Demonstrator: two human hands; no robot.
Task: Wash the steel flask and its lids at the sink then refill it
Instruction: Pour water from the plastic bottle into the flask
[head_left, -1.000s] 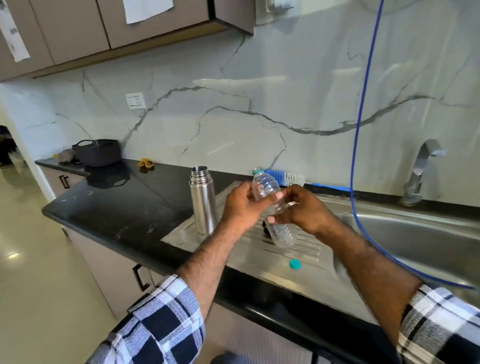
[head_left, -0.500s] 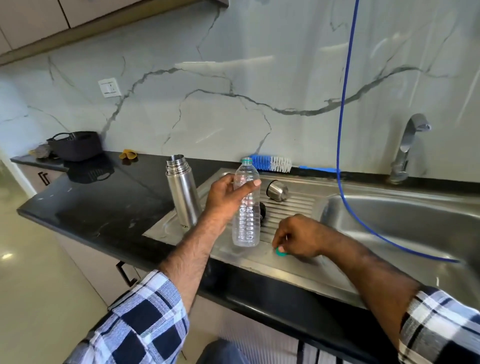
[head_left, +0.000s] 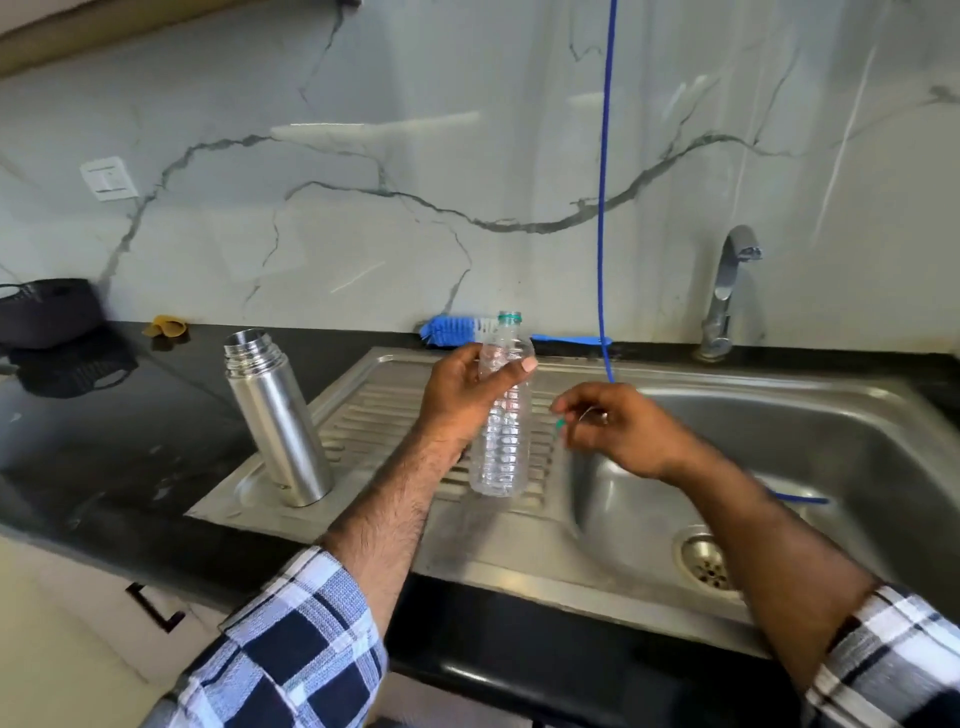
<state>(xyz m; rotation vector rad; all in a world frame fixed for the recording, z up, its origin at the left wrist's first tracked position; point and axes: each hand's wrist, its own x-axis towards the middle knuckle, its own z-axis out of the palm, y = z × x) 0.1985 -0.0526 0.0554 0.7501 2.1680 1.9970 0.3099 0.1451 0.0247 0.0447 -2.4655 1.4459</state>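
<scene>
The open steel flask (head_left: 278, 415) stands upright on the left of the sink's draining board (head_left: 374, 415), without a lid. My left hand (head_left: 467, 395) grips a clear plastic bottle (head_left: 501, 415) upright above the board; the bottle has no cap, only a green ring at its neck. My right hand (head_left: 618, 428), raised just right of the bottle over the basin's edge, pinches the small teal bottle cap (head_left: 560, 423) in its fingertips. The flask's lids are hidden behind my hands.
A blue bottle brush (head_left: 457, 331) lies along the wall behind the board. A blue cord (head_left: 602, 197) hangs down into the steel basin (head_left: 810, 441), which has a drain (head_left: 706, 564) and a tap (head_left: 727, 291) at the back right. A dark basket (head_left: 49, 312) sits far left on the black counter.
My right hand picked the teal cap up off the draining board and lifted it beside the bottle. My left hand kept the bottle upright. The view shifted right and down.
</scene>
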